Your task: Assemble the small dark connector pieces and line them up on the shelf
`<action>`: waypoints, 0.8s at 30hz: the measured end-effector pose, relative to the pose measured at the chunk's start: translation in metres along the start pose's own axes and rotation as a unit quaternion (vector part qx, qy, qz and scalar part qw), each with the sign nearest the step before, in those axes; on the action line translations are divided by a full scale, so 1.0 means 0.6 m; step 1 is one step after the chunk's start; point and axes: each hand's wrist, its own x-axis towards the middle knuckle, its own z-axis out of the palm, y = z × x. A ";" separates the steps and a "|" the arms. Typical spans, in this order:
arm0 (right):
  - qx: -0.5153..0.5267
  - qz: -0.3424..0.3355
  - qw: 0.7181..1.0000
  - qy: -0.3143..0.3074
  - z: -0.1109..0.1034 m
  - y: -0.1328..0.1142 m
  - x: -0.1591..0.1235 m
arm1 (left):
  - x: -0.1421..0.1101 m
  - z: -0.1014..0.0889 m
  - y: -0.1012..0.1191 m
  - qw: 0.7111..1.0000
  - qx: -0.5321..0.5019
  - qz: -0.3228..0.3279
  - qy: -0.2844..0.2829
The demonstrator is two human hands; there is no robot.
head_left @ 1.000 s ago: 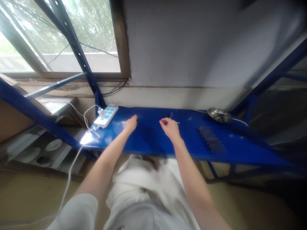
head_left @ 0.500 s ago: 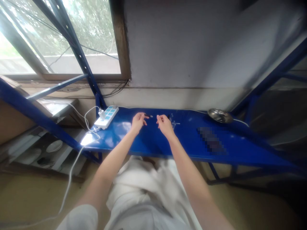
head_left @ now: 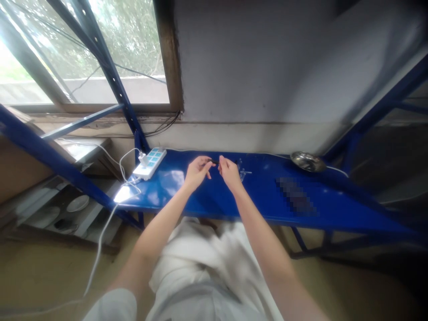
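Over the blue table (head_left: pixel 207 196), both my hands are close together. My left hand (head_left: pixel 196 174) is closed on a small, thin, dark stick-like piece (head_left: pixel 215 162), gripped between thumb and fingers. At the other end of that piece, my right hand (head_left: pixel 229 172) is pinched shut, its fingertips meeting the tip. Whether the right fingers also hold a second small part is too small to tell. Several clear, thin plastic-looking pieces (head_left: pixel 244 173) lie just right of my right hand.
A white power strip (head_left: pixel 151 164) with a plug and cables lies at the table's left end. A shiny round metal object (head_left: pixel 307 161) with a white cord is at the back right. Nearer lies a dark, pixel-blurred object (head_left: pixel 296 196). Blue uprights (head_left: pixel 113 82) frame both sides.
My left hand has moved right, closing the gap to my right hand. The dark piece now reaches the right fingertips; my right hand has barely moved.
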 end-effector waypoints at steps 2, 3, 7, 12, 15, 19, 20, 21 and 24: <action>0.031 0.002 0.999 0.014 -0.003 -0.009 -0.002 | 0.000 0.001 0.006 1.000 0.000 -0.002 0.015; 0.040 0.001 0.999 0.018 -0.004 -0.013 -0.003 | -0.001 0.002 0.008 1.000 0.000 -0.004 0.025; 0.050 -0.004 0.999 0.012 -0.010 -0.021 -0.006 | 0.000 0.002 0.014 0.998 -0.016 -0.018 0.062; 0.076 -0.038 0.996 -0.030 -0.016 -0.012 -0.002 | 0.004 -0.002 0.015 0.995 -0.046 -0.022 0.088; 0.065 -0.041 0.996 -0.043 -0.019 -0.009 0.000 | 0.004 -0.003 0.021 0.995 -0.048 -0.022 0.084; -0.007 -0.081 0.996 -0.038 -0.028 -0.016 0.002 | 0.004 0.000 0.027 0.996 -0.045 -0.016 0.070; -0.030 -0.098 0.994 -0.036 -0.030 -0.018 0.002 | 0.005 0.001 0.027 0.996 -0.046 -0.015 0.070; -0.055 -0.115 0.991 -0.034 -0.034 -0.019 0.003 | 0.006 0.002 0.026 0.996 -0.047 -0.013 0.073; -0.125 -0.142 0.982 -0.029 -0.047 -0.014 0.004 | 0.012 0.004 0.020 0.994 -0.045 -0.007 0.103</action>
